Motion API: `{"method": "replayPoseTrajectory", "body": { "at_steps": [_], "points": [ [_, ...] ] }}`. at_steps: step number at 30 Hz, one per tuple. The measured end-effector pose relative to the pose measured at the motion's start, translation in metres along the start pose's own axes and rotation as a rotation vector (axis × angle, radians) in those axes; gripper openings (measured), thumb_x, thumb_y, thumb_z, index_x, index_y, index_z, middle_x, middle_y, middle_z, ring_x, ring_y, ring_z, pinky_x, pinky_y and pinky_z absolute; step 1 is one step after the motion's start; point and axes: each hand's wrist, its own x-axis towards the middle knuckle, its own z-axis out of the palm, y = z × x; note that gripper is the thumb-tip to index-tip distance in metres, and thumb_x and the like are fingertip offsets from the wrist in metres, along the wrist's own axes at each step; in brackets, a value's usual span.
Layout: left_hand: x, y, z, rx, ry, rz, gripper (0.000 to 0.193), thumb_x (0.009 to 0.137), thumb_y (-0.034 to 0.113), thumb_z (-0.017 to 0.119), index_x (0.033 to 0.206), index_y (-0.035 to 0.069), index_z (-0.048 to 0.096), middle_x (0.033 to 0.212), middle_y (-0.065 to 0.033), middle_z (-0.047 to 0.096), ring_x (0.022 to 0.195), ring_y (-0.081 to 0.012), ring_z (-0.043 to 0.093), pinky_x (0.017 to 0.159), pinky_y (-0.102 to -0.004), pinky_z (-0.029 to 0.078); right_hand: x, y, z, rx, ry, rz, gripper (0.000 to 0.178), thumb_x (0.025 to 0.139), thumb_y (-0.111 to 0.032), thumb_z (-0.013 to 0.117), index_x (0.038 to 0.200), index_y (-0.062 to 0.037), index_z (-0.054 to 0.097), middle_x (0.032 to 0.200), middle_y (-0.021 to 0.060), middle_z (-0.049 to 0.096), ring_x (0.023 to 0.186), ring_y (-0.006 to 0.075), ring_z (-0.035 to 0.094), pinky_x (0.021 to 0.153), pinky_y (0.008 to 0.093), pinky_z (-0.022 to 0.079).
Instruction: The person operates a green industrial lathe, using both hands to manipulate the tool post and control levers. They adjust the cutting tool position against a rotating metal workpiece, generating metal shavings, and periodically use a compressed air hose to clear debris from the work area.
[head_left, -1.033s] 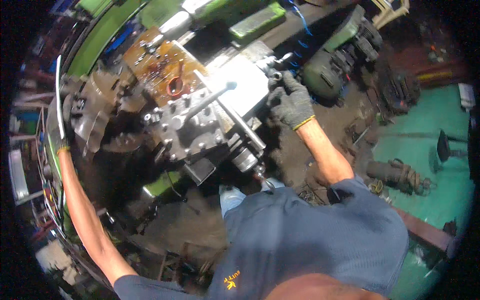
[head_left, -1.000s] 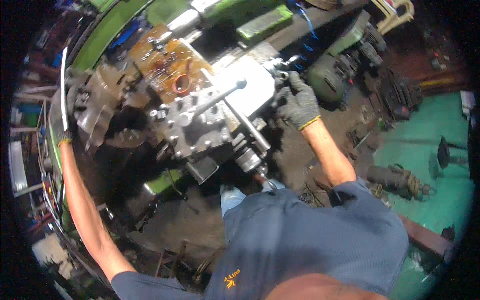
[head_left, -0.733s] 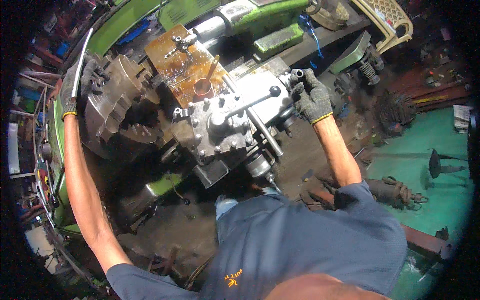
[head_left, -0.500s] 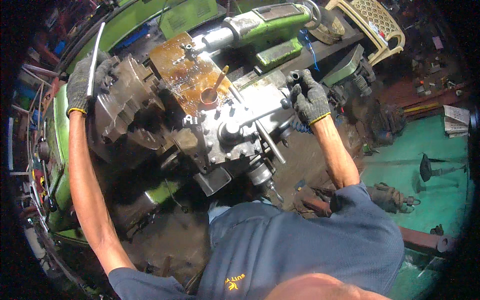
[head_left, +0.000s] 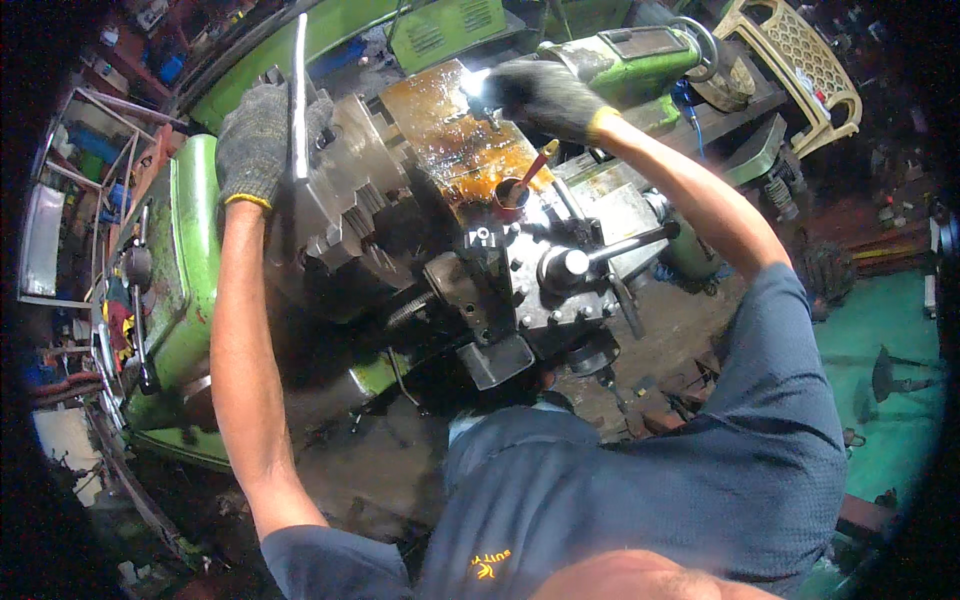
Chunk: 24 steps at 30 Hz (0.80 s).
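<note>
Clearly, the grey metal chuck (head_left: 345, 180) is met at its upper left by the gloved left hand (head_left: 255, 140), the fingers being laid toward its rim. The fingers are partly hidden by a thin, pale bar (head_left: 299, 100) standing nearly upright in front of them; whether it is gripped cannot be told. The gloved right hand (head_left: 550, 98) is stretched over the far right edge of a wet, brown-stained board (head_left: 425, 105), just in front of the green tailstock (head_left: 640, 60). Its fingers are blurred and pointed left, beside a bright glare, so how far they are spread, or what is held, cannot be told.

On the board's near corner a small reddish cup (head_left: 510, 212) is placed, with a brush (head_left: 541, 163) leaned in it, handle up; any liquid inside cannot be made out. Nearer the body, a bolted tool post (head_left: 535, 285) is seen, its lever (head_left: 640, 240) angled right. The bed behind is partly covered by the right forearm. The left side is filled by a green housing (head_left: 195, 210), and a beige plastic chair (head_left: 795, 75) is seen at the far right.
</note>
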Motion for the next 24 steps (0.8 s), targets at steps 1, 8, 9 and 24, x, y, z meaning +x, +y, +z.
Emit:
{"method": "replayPoseTrajectory", "body": {
  "at_steps": [1,8,9,24],
  "points": [
    [-0.005,0.002,-0.002,0.009,0.03,0.017,0.044,0.095,0.051,0.058,0.107,0.011,0.073,0.104,-0.0215,0.071,0.098,-0.0392,0.069,0.085,-0.0518,0.055,0.023,-0.005,0.014,-0.225,-0.051,-0.086,0.026,0.094,-0.024,0.066,0.118,-0.0148,0.073,0.109,0.0109,0.073,0.102,0.0294,0.071,0.088,0.0396,0.055],
    [-0.001,-0.01,0.015,0.026,0.031,-0.038,0.035,0.097,0.04,0.057,0.11,0.01,0.071,0.108,-0.0204,0.069,0.098,-0.0384,0.07,0.084,-0.0502,0.056,0.101,-0.004,0.104,-0.402,-0.382,-0.092,0.039,0.081,-0.014,0.069,0.117,-0.0259,0.077,0.109,0.0124,0.076,0.102,0.0346,0.073,0.086,0.0463,0.058],
    [0.003,-0.005,0.011,0.028,0.016,-0.03,0.034,0.098,0.038,0.056,0.11,0.01,0.071,0.108,-0.0203,0.069,0.098,-0.0385,0.07,0.084,-0.0503,0.056,0.103,0.004,0.115,-0.399,-0.404,-0.116,0.037,0.082,-0.015,0.067,0.117,-0.0247,0.077,0.109,0.0121,0.076,0.103,0.0349,0.073,0.087,0.0461,0.057],
    [-0.003,-0.004,0.012,0.024,0.068,-0.055,0.032,0.1,0.033,0.051,0.11,0.01,0.071,0.106,-0.0205,0.07,0.097,-0.0386,0.07,0.082,-0.052,0.055,0.124,0.048,0.165,-0.012,-0.376,-0.281,0.031,0.087,-0.029,0.068,0.112,-0.0139,0.077,0.107,0.0151,0.076,0.095,0.0375,0.072,0.084,0.0485,0.055]
  ]
}}
